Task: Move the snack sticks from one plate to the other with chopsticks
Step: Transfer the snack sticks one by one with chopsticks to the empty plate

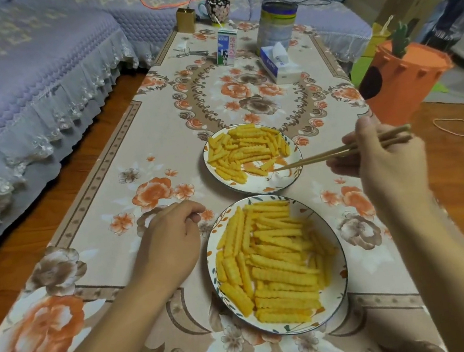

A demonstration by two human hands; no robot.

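The chopsticks (340,151) are pinched in the right grip (380,155); their tips are blurred over the far plate (256,184). The left grip (171,238), loosely curled, is rested on the floral surface (131,148).

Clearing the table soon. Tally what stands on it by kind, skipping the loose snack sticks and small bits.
Plates: 2 (far plate, near plate)
Cups: 1 (cup)
Milk cartons: 1 (carton)
Tins: 1 (tin)
Tissue boxes: 1 (tissue box)
Brown boxes: 1 (brown box)
Total: 7
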